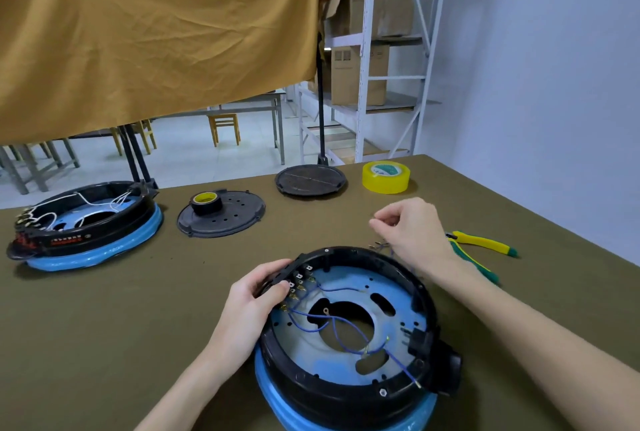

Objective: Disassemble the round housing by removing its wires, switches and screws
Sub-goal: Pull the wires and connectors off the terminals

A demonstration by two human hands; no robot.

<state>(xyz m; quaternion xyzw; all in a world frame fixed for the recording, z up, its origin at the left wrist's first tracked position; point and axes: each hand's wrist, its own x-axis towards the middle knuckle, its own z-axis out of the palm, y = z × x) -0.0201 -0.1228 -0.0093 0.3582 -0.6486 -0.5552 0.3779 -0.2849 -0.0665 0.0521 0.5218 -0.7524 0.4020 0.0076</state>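
We steady the round housing (349, 337) at lower centre of the frame, wires half out.

Our left hand (254, 295) curls over its rim at the switch block (294, 283); it looks rigid plastic, best held there. The blue wires (332, 321) look limp and thin, so we'd pull at the terminals. Our right hand (410, 228), just beyond the rim, pinches something too small to identify. Pliers (481, 247) lie right.

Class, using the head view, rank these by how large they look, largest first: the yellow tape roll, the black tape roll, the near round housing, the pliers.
1. near round housing, though nearness to the camera inflates it
2. pliers
3. yellow tape roll
4. black tape roll
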